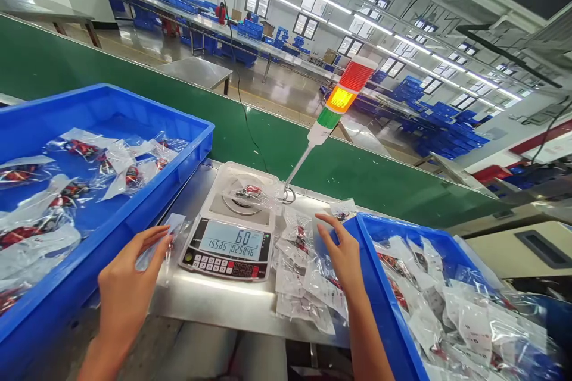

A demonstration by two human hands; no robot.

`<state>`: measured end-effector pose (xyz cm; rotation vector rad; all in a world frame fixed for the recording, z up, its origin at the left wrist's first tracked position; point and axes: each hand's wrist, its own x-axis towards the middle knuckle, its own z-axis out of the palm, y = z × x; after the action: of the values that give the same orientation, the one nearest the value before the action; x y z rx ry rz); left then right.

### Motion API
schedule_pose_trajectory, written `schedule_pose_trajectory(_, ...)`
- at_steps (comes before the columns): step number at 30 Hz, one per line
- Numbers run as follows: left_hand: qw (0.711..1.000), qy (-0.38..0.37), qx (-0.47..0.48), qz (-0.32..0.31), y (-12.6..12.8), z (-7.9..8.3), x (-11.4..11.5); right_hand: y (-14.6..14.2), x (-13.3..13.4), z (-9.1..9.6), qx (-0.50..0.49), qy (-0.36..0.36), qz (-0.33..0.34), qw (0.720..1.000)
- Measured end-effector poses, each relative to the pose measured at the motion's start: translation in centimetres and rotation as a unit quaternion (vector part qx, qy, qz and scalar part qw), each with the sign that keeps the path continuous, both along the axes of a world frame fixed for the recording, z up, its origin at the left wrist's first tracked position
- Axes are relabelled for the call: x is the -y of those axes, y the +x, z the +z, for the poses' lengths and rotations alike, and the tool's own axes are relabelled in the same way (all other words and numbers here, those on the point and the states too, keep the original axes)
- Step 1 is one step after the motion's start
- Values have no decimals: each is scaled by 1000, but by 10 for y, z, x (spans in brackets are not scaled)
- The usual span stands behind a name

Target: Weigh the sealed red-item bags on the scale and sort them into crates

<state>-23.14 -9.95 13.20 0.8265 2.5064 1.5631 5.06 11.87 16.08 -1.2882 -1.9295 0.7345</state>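
Taking the scale (229,221) as the dial's centre, with twelve away from the person, the bag (176,223) is at nine o'clock, pinched by one edge between the thumb and fingertips of the left hand (127,271). It should be light, limp and slick; a flat edge looks the surest hold, since squeezing the middle might crease it or let it slide. How full it is cannot be told. Its film is clear, with a paler, flat part at the top.

At twelve o'clock on the scale's round pan, a packet (251,191) with a small red and black item in crinkled film lies flat. It too would be light, the lump inside stiffer and perhaps brittle, so better lifted by the loose film. The display (231,244) shows 60 above hard, square keys.

At three o'clock the right hand (346,256) hangs with thumb and fingers parted, gripping nothing visible, above a pile (304,274) of glossy, printed packets at four.

Farther out, smooth blue plastic trays hold more: the left tray (118,229) at nine, the right tray (388,303) at four. Brushed steel bench (214,303) lies beneath; a ribbed, cylindrical light tower (342,98) leans at one, its amber section lit, before a flat green board (272,137).
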Motion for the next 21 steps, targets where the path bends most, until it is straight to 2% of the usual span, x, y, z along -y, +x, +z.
schedule_pose_trajectory(5, 999, -4, -40, -29, 2, -8, -3, -5, 0, -7, -16, -15, 9, 1000)
schedule_pose_trajectory(8, 992, 20, -99, -72, 4, 0, -21, -14, 0, -8, -48, -33, 20, 998)
schedule_pose_trajectory(12, 972, 77, -165, -146, 0, 27, -72, -43, -12, 5, -30, -8, 58, 998)
schedule_pose_trajectory(16, 958, 52, -171, -223, -13, 51, -134, -81, -42, 17, 76, -17, 59, 995)
schedule_pose_trajectory(18, 956, 42, -164, -241, -17, 56, -155, -97, -54, 19, 91, -36, 87, 991)
schedule_pose_trajectory(21, 956, 45, -143, -254, -21, 55, -170, -107, -59, 23, 67, -36, 146, 986)
